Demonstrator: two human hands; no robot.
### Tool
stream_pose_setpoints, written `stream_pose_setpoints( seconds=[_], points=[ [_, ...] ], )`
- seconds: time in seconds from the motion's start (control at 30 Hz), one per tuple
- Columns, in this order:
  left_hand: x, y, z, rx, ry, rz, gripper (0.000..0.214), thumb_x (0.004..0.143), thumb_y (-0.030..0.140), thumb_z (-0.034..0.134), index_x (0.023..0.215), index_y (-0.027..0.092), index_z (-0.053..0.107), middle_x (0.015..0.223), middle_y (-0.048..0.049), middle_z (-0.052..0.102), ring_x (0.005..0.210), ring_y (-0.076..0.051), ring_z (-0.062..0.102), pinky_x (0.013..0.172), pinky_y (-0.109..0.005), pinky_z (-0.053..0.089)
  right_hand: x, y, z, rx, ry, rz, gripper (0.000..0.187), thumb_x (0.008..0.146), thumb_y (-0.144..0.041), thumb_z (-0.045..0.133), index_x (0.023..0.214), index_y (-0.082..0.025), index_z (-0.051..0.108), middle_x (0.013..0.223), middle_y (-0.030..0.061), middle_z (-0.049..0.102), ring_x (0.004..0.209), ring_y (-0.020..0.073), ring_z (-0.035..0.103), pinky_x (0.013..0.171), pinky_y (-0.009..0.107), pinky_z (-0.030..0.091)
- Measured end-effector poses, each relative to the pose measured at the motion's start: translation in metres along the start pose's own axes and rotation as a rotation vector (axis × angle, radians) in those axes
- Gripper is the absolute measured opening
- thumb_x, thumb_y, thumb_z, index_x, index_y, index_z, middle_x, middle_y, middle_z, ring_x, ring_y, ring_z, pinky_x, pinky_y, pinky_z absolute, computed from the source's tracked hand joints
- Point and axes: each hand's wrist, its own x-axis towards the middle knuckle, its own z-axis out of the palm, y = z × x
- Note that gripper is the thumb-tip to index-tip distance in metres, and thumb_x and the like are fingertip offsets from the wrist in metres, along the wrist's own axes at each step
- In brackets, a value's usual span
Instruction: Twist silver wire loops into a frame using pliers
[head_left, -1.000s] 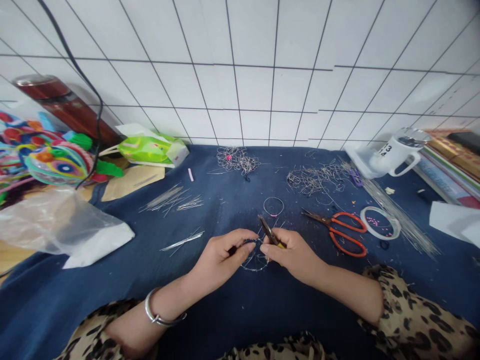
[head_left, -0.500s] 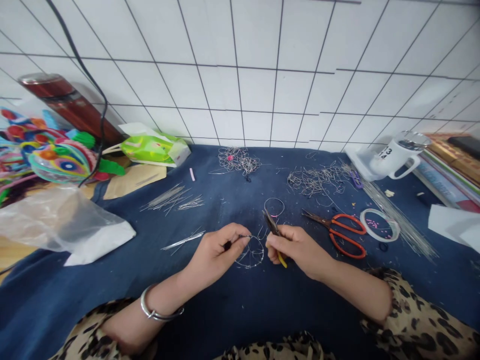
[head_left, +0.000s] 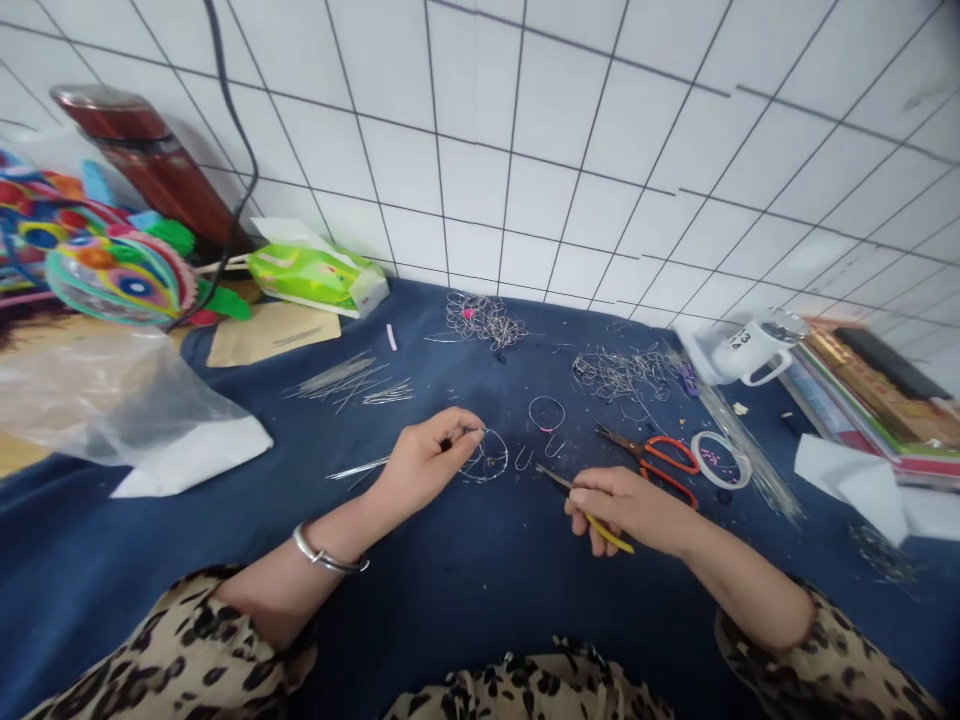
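Between thumb and fingers, my left hand (head_left: 435, 450) pinches the edge of a round wire hoop (head_left: 504, 470) that has thinner wire inside it. My right hand (head_left: 619, 505) is closed around pliers (head_left: 611, 536) with yellow handles, their dark jaws pointing left toward the hoop but apart from it. Small bent wire hooks (head_left: 525, 460) lie between the two hands. Just beyond them rests a wire ring (head_left: 547, 413) with pink beads at its lower edge. To the right, partly behind my right hand, are orange-handled scissors (head_left: 673, 453).
Straight wires (head_left: 341, 380) lie at left, near a plastic bag (head_left: 142, 400). Tangled wire piles (head_left: 484, 322) sit toward the tiled wall. At right are a round dish of pink beads (head_left: 739, 480), a long wire bundle (head_left: 750, 450), a white mug (head_left: 750, 350) and stacked books (head_left: 885, 400).
My right hand with the pliers has moved right and away from the hoop, the pliers tilting flatter. My left hand still holds the hoop. The camera view has tilted and shifted.
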Motion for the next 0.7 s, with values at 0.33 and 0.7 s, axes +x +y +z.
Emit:
stream_pose_setpoints(
  seconds=[0.33, 0.7],
  points=[
    [-0.004, -0.002, -0.001, -0.055, 0.107, 0.086, 0.017, 0.083, 0.030, 0.049, 0.088, 0.018, 0.060, 0.054, 0.0049, 0.046, 0.051, -0.010, 0.043, 0.051, -0.019, 0.035, 0.001, -0.036, 0.008, -1.656, 0.629, -0.383, 0.015, 0.087, -0.023, 0.043, 0.087, -0.015, 0.056, 0.078, 0.0087, 0.055, 0.078, 0.0208, 0.047, 0.067, 0.034, 0.029],
    [-0.007, 0.003, -0.007, -0.070, 0.177, 0.147, 0.015, 0.080, 0.026, 0.049, 0.085, 0.019, 0.062, 0.056, 0.0048, 0.049, 0.053, -0.010, 0.044, 0.052, -0.019, 0.035, 0.044, -0.062, -0.020, -2.041, 0.314, -0.797, 0.020, 0.089, -0.012, 0.037, 0.094, -0.014, 0.056, 0.076, 0.0065, 0.053, 0.076, 0.0180, 0.039, 0.069, 0.034, 0.024]
  ],
)
